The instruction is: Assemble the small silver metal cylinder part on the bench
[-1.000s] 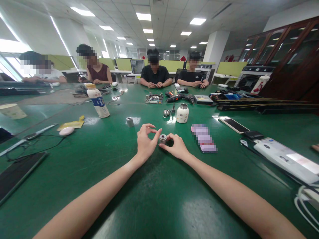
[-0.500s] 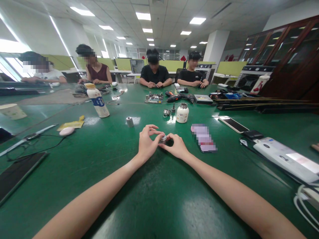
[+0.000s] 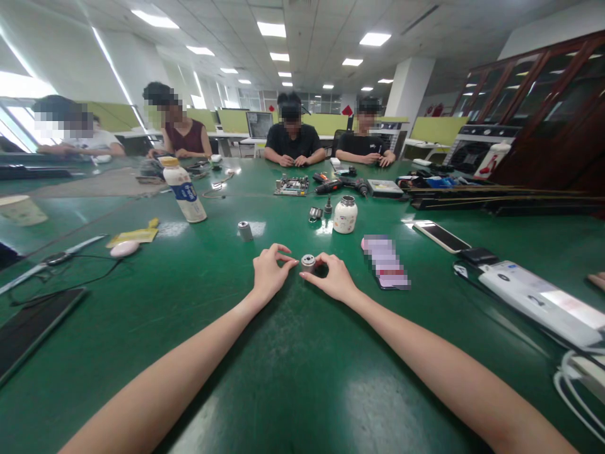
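The right hand (image 3: 334,277) holds 1 cylinder (image 3: 308,265) between thumb and fingers, upright on the worktop (image 3: 293,359). The left hand (image 3: 269,272), half open and apparently empty, is just beside it.

Bright ceiling panels (image 3: 375,39) above the green bench (image 3: 265,366) and a washed-out window (image 3: 23,85) beyond its left end light the room, pale glare spotting its top, its outer sides stretched and soft.

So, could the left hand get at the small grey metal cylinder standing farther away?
Probably yes: the left hand is close, and nothing visible stands between it and that small grey metal cylinder, though whether the fingers hold something tiny is unclear.
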The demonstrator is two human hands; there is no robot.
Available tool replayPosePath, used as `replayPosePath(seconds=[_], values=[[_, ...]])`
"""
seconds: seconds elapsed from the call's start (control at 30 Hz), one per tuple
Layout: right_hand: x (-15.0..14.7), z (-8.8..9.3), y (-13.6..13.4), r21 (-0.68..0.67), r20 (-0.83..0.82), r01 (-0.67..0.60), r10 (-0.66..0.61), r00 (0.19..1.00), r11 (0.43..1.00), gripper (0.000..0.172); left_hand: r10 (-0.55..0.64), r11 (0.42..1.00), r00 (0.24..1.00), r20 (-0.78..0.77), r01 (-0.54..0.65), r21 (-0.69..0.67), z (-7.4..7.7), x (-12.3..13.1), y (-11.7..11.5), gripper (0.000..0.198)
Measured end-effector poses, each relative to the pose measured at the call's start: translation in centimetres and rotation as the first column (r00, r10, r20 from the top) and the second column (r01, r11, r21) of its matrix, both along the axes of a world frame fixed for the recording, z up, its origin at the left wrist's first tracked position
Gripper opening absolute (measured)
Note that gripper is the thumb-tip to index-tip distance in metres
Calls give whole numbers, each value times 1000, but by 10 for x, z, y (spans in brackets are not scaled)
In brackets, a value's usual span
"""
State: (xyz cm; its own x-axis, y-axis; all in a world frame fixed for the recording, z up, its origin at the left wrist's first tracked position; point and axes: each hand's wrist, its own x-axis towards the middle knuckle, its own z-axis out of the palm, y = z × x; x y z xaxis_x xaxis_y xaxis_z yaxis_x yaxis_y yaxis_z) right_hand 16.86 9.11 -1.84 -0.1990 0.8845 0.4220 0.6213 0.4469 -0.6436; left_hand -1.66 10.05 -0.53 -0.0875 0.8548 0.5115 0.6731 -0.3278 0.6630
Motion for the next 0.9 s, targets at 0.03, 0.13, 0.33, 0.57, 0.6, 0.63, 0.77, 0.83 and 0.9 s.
replayPosePath(seconds=[0.03, 0.13, 0.33, 0.57, 0.6, 0.63, 0.77, 0.83, 0.9], values=[[0, 0, 0, 0, 0, 1, -1, 1000, 1000, 33, 3, 999, 999, 53, -5, 38, 3, 3, -2, 21], [0, 0, 0, 1, 9, -1, 1, 1000, 1000, 33, -21, 987, 978, 206, -13, 163, 10, 12, -8, 22], [1, -1, 2, -7, 3, -16, 16, 1000, 1000, 31, -136, 981, 986, 94, 121, 151, 17, 27, -22, 20], [1, -1, 2, -10, 1, -19, 19, 1000, 1000, 32, -158, 984, 983, 91, 149, 97, 16, 24, -19, 18], [1, -1, 1, -10, 0, -17, 17, 1000, 1000, 32, -167, 983, 981, 104, 157, 93, 15, 24, -18, 17], [1, -1, 1, -11, -2, -17, 17, 1000, 1000, 32, -175, 982, 978, 116, 165, 91, 15, 24, -18, 17], [1, -1, 2, -15, -1, -18, 18, 1000, 1000, 32, -208, 977, 966, 153, 197, 86, 16, 24, -17, 19], [1, -2, 2, -14, 8, -14, 14, 1000, 1000, 33, -189, 980, 968, 164, 176, 92, 18, 23, -18, 18], [1, -1, 2, -14, 16, -11, 11, 1000, 1000, 33, -128, 988, 977, 168, 110, 112, 20, 23, -19, 13]])
